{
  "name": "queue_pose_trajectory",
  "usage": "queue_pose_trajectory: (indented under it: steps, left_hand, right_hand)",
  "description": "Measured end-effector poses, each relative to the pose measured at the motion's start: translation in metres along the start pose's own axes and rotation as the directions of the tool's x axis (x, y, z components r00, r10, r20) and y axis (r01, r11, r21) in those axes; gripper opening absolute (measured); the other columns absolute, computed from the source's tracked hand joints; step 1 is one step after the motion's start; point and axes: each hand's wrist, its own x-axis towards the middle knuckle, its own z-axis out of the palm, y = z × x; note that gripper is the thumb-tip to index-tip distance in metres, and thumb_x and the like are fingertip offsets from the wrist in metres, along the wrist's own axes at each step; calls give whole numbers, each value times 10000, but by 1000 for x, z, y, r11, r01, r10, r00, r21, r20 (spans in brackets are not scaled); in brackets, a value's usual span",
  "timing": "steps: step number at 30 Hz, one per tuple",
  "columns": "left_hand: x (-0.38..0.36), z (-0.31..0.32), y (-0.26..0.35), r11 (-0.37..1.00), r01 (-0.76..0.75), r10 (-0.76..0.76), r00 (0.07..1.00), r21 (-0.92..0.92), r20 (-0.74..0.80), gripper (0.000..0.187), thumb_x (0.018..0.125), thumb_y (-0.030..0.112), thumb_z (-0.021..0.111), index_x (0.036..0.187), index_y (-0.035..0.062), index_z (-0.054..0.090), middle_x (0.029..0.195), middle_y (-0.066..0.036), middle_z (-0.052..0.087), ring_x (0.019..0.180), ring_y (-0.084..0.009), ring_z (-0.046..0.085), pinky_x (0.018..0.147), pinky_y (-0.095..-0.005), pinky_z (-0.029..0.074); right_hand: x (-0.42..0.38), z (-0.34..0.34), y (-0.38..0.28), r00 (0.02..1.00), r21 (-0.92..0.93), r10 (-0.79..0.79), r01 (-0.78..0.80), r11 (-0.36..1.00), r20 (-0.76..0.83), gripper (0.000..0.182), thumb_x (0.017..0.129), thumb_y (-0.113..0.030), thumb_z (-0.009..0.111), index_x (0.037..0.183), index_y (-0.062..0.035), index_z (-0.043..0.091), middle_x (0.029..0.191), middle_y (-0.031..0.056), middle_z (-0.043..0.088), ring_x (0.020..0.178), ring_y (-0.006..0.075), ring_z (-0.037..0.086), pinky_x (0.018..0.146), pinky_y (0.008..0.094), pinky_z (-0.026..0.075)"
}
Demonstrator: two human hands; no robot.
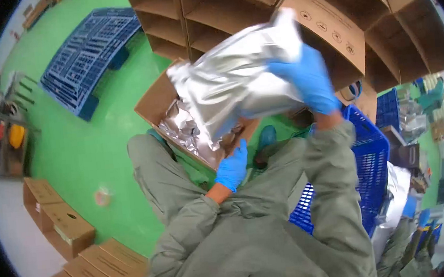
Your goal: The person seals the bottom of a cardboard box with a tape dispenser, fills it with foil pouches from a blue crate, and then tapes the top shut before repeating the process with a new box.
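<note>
My right hand (307,79), in a blue glove, is closed on the right end of a large silver foil bag (246,61). The bag hangs tilted over an open cardboard box (157,99) on the floor between my legs. Inside the box lies crumpled silver foil packaging (180,124), partly hidden by the raised bag. At the box's near right edge, my left hand (232,168), also gloved in blue, grips the cardboard wall. Motion blurs the right hand and the bag a little.
Stacked open cardboard boxes (328,19) form a wall ahead. A blue plastic crate (369,167) stands by my right side. A blue pallet (88,55) lies on the green floor at the left, with more cartons (58,213) at the lower left. Other people's sleeves (415,253) show at the lower right.
</note>
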Motion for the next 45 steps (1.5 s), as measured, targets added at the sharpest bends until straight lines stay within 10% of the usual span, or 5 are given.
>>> queue_pose_trajectory:
  steps: [13, 20, 22, 31, 45]
  left_hand:
    - [11, -29, 0, 940, 257, -156, 910, -226, 384, 552, 904, 41, 465, 1450, 1, 392, 1201, -308, 586, 905, -433, 655, 760, -484, 526]
    - [18, -28, 5, 953, 300, -264, 887, -38, 378, 570, 992, 163, 447, 1539, 188, 288, 966, -261, 673, 660, -441, 638, 578, -532, 476]
    - [9, -15, -6, 972, 234, -216, 927, -25, 308, 598, 988, 177, 470, 1550, 190, 267, 838, -244, 656, 607, -423, 619, 544, -518, 457]
    - [20, -36, 15, 936, 348, -307, 873, -45, 378, 672, 856, 48, 505, 1502, 104, 326, 919, -251, 673, 631, -406, 650, 565, -531, 499]
    - [8, -31, 7, 968, 179, -150, 975, -174, 167, 609, 910, 230, 583, 1441, 1, 389, 1007, -209, 647, 730, -338, 659, 592, -463, 522]
  right_hand:
    - [-99, 66, 92, 975, -7, 24, -26, 1000, -222, 147, 834, -188, 655, 880, -55, 695, 850, 176, 677, 829, 365, 672, 752, 449, 540]
    - [-378, -184, 334, 78, 22, 179, -867, 498, -981, 400, 758, -320, 687, 935, 37, 669, 959, 246, 701, 832, 406, 692, 733, 477, 530]
    - [-502, -173, 383, 337, -566, 656, -807, -169, -676, 277, 851, -233, 602, 1002, -21, 697, 1007, 214, 711, 894, 388, 699, 751, 506, 551]
    - [-544, -88, 453, 231, -522, 949, -848, 89, -214, 395, 918, -281, 553, 1205, -11, 576, 1096, 217, 678, 966, 353, 664, 851, 446, 516]
    - [-229, -214, 107, 664, -594, -154, -510, 622, -731, 521, 893, -299, 704, 1283, 25, 589, 1210, 202, 667, 1052, 272, 647, 949, 374, 477]
